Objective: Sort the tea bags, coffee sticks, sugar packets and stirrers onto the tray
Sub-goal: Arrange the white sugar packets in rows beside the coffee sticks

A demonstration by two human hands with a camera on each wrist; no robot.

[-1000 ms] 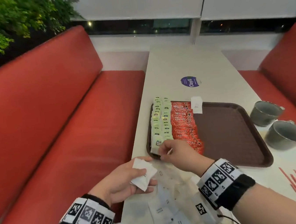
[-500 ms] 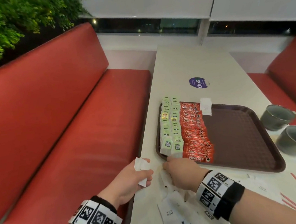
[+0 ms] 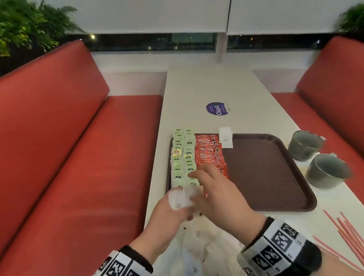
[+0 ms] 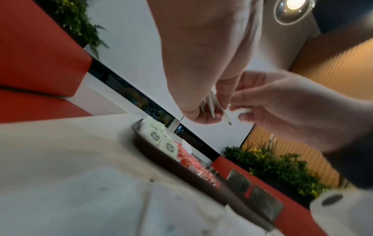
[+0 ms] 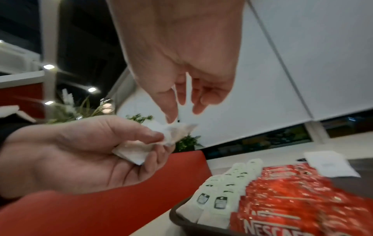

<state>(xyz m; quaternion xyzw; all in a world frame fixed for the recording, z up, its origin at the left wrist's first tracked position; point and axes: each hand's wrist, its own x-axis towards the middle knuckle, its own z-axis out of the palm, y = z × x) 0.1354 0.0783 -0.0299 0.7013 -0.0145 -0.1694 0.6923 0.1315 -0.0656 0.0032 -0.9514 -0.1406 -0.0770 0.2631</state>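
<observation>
Tray [image 3: 270, 173] at table's left edge: two green tea bag rows [image 3: 182, 158] along its left side, red coffee sticks [image 3: 209, 153] beside them, one white sugar packet [image 3: 225, 137] on its far rim. Left hand [image 3: 164, 216] pinches several sugar packets [image 3: 178, 200] over the near-left corner. Right hand [image 3: 218, 197] fingertips meet them, loosely curled; grip unclear.

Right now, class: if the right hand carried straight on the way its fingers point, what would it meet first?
Most likely the white sugar packets the left hand holds; the right hand points leftward at them, fingertips almost touching. Exact depth is unclear.
</observation>
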